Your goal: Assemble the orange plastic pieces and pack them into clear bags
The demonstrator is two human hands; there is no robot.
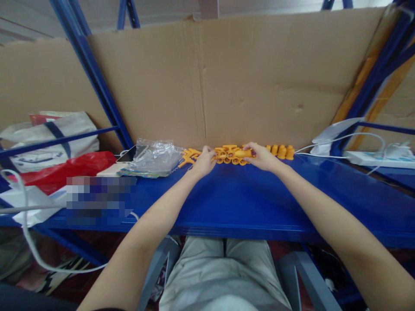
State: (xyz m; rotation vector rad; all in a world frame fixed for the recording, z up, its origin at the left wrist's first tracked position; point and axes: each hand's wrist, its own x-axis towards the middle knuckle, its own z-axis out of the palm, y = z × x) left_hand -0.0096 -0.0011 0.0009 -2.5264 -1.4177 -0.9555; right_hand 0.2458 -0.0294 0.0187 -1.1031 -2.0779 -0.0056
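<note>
A cluster of orange plastic parts (231, 154) lies at the far edge of the blue shelf surface (233, 198), against the cardboard wall. My left hand (205, 160) grips the left end of the cluster and my right hand (262, 156) grips its right end. More orange pieces (189, 154) fan out to the left of my left hand. A short row of orange caps (282, 151) stands to the right of my right hand.
A crumpled clear plastic bag (154, 156) lies left of the parts, with a phone (128, 153) beside it. Bags and a red sack (76, 166) crowd the left. White cables (343, 140) and a power strip (379, 159) sit at the right. A cardboard sheet (259, 73) backs the shelf.
</note>
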